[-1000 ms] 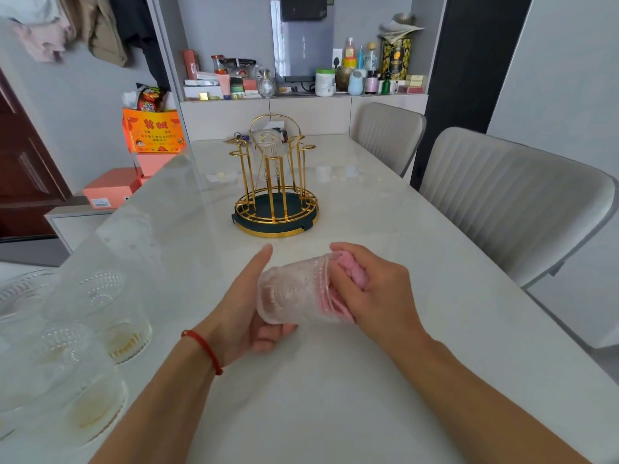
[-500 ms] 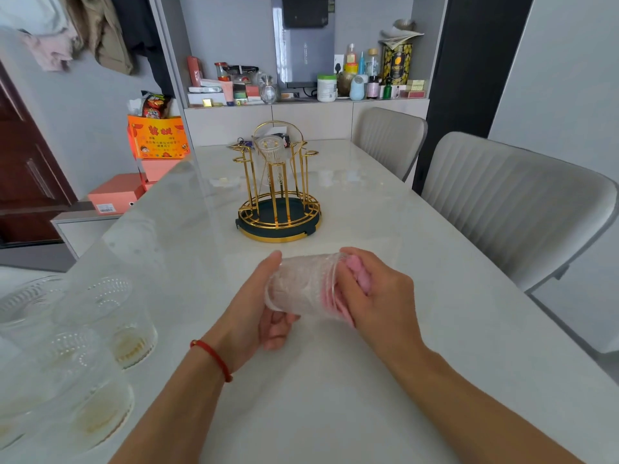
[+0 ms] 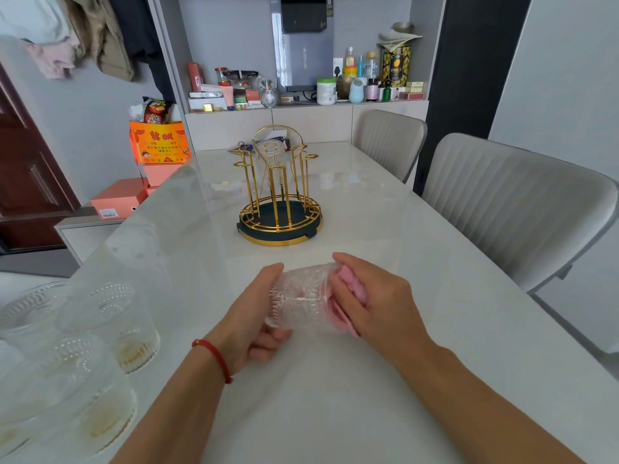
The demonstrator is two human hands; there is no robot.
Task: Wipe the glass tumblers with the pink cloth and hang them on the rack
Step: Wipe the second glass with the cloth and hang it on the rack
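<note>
Risk first: the tumbler (image 3: 301, 298) is held sideways in the air above the table (image 3: 335, 413), ribbed glass, so a loose hold or a hard twist of the cloth could let it slip and drop onto the hard top. My guess, not seen.

Left hand (image 3: 254, 316) is wrapped around the base end of the tumbler, thumb up along the far side, fingers curled underneath. Firm grasp.

Right hand (image 3: 371, 306) is at the mouth end, fingers bent and clenched on the pink cloth (image 3: 351, 289), which is bunched against and into the tumbler opening. How deep the cloth goes inside, cannot tell.

Wiping step looks in progress; hanging not yet done for this one.

Beyond the hands, straight ahead on the table: the gold rack (image 3: 279, 195) on a dark round base, with one glass (image 3: 271, 155) already upside down on a peg, other pegs free.

Left of the left hand, near the table edge: more tumblers (image 3: 110, 323), blurred, some with yellowish residue at the bottom, apparently waiting.

Right of the right hand, past the table edge: two grey chairs (image 3: 502, 209). Cluttered shelf (image 3: 301, 102) far behind the rack.
</note>
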